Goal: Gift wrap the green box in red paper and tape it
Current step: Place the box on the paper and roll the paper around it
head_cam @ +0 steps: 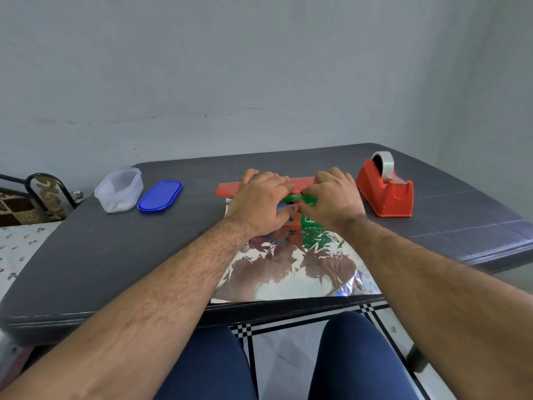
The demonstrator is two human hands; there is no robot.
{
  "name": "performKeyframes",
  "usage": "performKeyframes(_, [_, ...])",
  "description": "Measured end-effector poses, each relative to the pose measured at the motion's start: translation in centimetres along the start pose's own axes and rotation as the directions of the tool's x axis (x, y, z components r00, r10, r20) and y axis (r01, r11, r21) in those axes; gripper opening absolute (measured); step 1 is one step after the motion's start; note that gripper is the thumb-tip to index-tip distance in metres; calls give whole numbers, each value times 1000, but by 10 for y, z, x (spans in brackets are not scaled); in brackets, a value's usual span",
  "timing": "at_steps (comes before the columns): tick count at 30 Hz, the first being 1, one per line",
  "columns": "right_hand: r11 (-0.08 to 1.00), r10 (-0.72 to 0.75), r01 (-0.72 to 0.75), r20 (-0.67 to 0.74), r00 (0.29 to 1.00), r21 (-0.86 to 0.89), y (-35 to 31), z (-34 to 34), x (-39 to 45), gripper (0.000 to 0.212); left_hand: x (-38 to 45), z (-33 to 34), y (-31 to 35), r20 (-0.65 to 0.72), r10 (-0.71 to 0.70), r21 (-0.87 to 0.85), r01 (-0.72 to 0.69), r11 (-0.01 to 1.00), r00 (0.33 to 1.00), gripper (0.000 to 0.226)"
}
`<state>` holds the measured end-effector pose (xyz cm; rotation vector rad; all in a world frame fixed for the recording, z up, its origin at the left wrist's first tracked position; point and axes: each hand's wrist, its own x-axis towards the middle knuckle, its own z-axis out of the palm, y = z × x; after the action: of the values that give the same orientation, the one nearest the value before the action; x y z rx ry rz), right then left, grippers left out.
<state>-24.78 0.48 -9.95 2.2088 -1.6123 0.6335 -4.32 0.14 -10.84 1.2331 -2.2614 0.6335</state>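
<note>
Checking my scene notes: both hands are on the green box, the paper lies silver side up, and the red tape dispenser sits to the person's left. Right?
Not quite. The head view shows the red tape dispenser on the person's right. The rest holds: left hand and right hand on the green box, paper silver side up.

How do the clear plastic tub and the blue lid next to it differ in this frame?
The tub is clear, deep and open-topped; the lid is solid blue, flat and shallow. The tub lies nearer the table's left edge; the lid lies to its right, closer to the hands. The lid is off the tub, beside it. Both are rounded, rest on the table, and are untouched.
</note>
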Motion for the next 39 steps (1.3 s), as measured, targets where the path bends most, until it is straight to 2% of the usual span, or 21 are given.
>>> performKeyframes(2, [999,-22,22,18,1000,-25,1,-2,1,46,-1,1,-1,18,-6,22,6,1000,1000,49])
performKeyframes(7, [988,-104,110,55,993,-112,2,-6,4,49,-2,6,3,-97,1,38,3,999,995,44])
performKeyframes(10, [973,-145,158,85,986,-169,3,-8,5,51,0,9,8,-119,17,0,-18,1000,993,37])
performKeyframes(13, [964,-156,178,124,980,-196,15,-13,3,61,4,10,12,-144,10,-16,-12,1000,990,33])
performKeyframes(17, [986,-38,50,84,996,-156,50,-24,-4,68,18,9,22,-180,-14,-66,2,998,984,30])
performKeyframes(20, [975,188,-191,-37,982,-112,79,-32,-7,55,38,13,45,-156,2,-124,-21,992,988,23])
performKeyframes(22, [914,397,-403,-111,911,-42,97,-37,-6,47,53,17,65,-140,5,-195,-32,980,990,17])
performKeyframes(23, [856,514,-516,-102,852,1,108,-39,-5,44,62,19,77,-129,5,-229,-35,973,992,16])
performKeyframes(25, [695,712,-711,36,701,107,129,-39,-2,38,76,24,98,-86,-22,-311,-6,950,996,15])
performKeyframes(26, [615,764,-772,116,634,161,140,-39,0,37,84,28,109,-50,-47,-370,26,929,998,17])
performKeyframes(29, [455,794,-854,319,518,253,166,-34,12,31,105,39,140,110,-106,-527,148,837,988,31])
performKeyframes(32, [268,769,-872,454,450,409,184,-27,28,10,122,51,161,220,-148,-543,247,802,964,30])
performKeyframes(34, [135,776,-884,508,375,448,191,-23,35,11,134,56,170,257,-184,-549,300,780,949,24])
performKeyframes(37, [-2,763,-920,595,252,393,196,-20,37,14,151,59,179,292,-208,-572,345,744,933,21])
performKeyframes(39, [-108,745,-894,631,217,435,197,-19,37,12,159,62,181,283,-232,-572,357,738,931,19])
